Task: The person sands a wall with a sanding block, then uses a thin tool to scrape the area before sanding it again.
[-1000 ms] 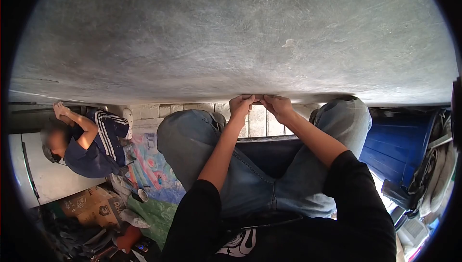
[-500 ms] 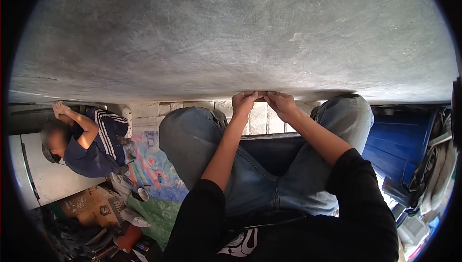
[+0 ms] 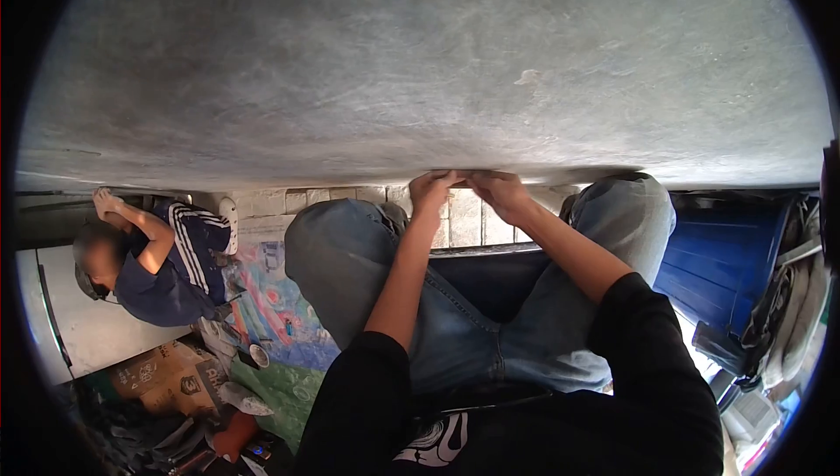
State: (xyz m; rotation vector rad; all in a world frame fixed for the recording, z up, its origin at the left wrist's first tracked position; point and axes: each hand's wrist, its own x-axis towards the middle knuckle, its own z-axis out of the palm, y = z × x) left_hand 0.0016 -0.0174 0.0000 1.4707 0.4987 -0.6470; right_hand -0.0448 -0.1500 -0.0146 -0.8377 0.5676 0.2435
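A large grey surface point(image 3: 420, 65), scuffed and smooth, fills the upper part of the view. At its lower edge, my left hand point(image 3: 431, 191) and my right hand point(image 3: 499, 192) are close together, with fingers bent towards each other. Both hands look closed around something small and dark between the fingertips, which I cannot make out. Below them, pale bricks point(image 3: 465, 218) show between my knees in blue jeans point(image 3: 350, 262).
At the left, a co-worker point(image 3: 166, 275) sits with both hands raised by the same surface. A colourful mat point(image 3: 284, 301), a cardboard box point(image 3: 166, 380) and a white cup point(image 3: 259, 355) are lower left. Blue panel point(image 3: 722, 257) stands at right.
Both my hands have shifted slightly left in the view and stay close together at the surface's edge. The whole scene has moved a little with the camera.
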